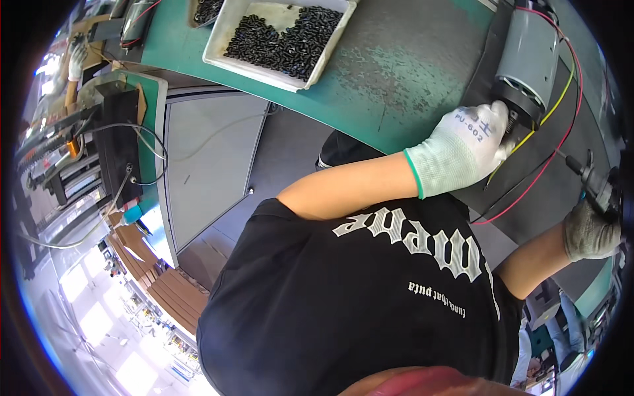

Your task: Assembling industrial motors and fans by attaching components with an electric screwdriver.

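A grey cylindrical motor (528,56) with a black end lies on the dark mat at the upper right. My left hand (465,142), in a white glove with a green cuff, is closed against its near end. Small dark parts show by the fingertips; whether the fingers also pinch one is unclear. Red, black and yellow-green wires (573,115) run from the motor across the mat. At the right edge my right hand (590,231), in a greyish glove, grips a dark power screwdriver (598,188). Its bit points toward the motor's near end, apart from it. The tool's rear is cut off.
A white tray (218,56) of small black parts stands on the worn green bench (389,86). Beside it is part of another tray (193,16). A second motor (137,23) lies farther left. Another person's gloved hand (77,63) shows at far left, above machinery with cables (165,148).
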Demonstrator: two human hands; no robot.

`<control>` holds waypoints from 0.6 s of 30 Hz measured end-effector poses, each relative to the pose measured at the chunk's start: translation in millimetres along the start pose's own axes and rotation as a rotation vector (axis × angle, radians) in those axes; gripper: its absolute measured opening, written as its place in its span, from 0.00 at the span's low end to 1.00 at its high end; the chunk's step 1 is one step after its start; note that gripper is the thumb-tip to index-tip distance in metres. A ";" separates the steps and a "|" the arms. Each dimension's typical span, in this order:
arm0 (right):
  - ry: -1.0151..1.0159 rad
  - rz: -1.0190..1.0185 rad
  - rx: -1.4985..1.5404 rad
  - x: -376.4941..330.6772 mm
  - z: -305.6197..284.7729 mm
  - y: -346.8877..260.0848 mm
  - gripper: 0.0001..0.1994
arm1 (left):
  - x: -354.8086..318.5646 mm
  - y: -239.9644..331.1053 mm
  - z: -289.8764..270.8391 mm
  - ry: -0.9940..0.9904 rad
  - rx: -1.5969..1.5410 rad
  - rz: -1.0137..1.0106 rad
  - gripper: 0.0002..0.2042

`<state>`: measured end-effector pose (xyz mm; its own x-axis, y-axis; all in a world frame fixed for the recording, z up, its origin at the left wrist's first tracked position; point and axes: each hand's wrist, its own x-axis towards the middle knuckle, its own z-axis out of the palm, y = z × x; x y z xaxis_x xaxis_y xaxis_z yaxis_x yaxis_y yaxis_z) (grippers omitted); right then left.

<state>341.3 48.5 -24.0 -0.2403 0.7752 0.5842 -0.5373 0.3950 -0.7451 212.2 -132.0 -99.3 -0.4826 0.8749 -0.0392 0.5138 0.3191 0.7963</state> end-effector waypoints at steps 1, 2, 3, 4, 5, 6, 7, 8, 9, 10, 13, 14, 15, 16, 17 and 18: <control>-0.073 0.041 -0.044 -1.7 -17.1 4.5 0.10 | -6.8 -3.3 -6.1 0.125 0.160 0.100 0.14; 0.078 0.086 -0.221 -9.2 -66.2 9.9 0.13 | -13.3 -7.8 -16.7 0.242 0.315 0.208 0.13; 0.087 0.084 -0.225 -9.1 -81.2 8.5 0.13 | -12.4 -11.7 -46.1 0.277 0.342 0.242 0.11; 0.145 0.138 -0.195 -9.8 -94.1 8.0 0.14 | -8.1 -35.0 -74.5 0.548 0.159 0.432 0.10; 0.207 0.190 -0.173 -14.0 -104.8 4.3 0.14 | -7.7 -35.6 -114.6 0.439 0.288 0.074 0.05; 0.123 0.168 -0.280 -17.7 -112.0 2.0 0.15 | -4.7 -57.7 -141.4 0.680 0.579 0.034 0.07; 0.131 0.165 -0.281 -19.9 -112.6 2.1 0.15 | 0.2 -84.2 -167.1 0.681 0.752 -0.068 0.08; 0.106 0.152 -0.303 -18.4 -111.2 3.7 0.15 | -0.8 -126.5 -193.6 0.824 1.271 0.257 0.10; 0.082 0.137 -0.326 -17.0 -109.6 4.6 0.15 | -1.8 -166.5 -208.4 0.696 1.241 0.086 0.10; 0.083 0.129 -0.328 -16.4 -108.1 6.9 0.15 | 3.5 -184.6 -212.3 0.567 1.188 -0.074 0.09; 0.146 0.173 -0.292 -18.6 -104.5 5.3 0.18 | 13.3 -155.0 -211.5 0.441 0.989 -0.305 0.15; 0.149 0.171 -0.299 -19.1 -103.4 3.2 0.18 | 13.7 -149.1 -212.0 0.414 0.909 -0.313 0.17; 0.134 0.152 -0.514 -18.7 -102.2 1.3 0.18 | 10.0 -149.7 -211.0 0.410 0.903 -0.309 0.17; 0.122 0.129 -0.728 -19.7 -98.2 1.3 0.18 | 8.4 -153.5 -212.7 0.387 0.863 -0.312 0.17; 0.168 0.187 -0.473 -23.3 -89.7 -0.7 0.16 | 8.1 -155.2 -212.4 0.364 0.822 -0.314 0.17; 0.180 0.181 -0.494 -22.0 -89.2 -3.6 0.16 | 10.2 -149.4 -206.8 0.399 0.894 -0.343 0.18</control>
<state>420.7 74.0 -63.0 -0.1287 0.9070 0.4009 -0.0470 0.3982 -0.9161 -16.3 -246.0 -93.8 -0.8187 0.5535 0.1529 0.5643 0.8248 0.0352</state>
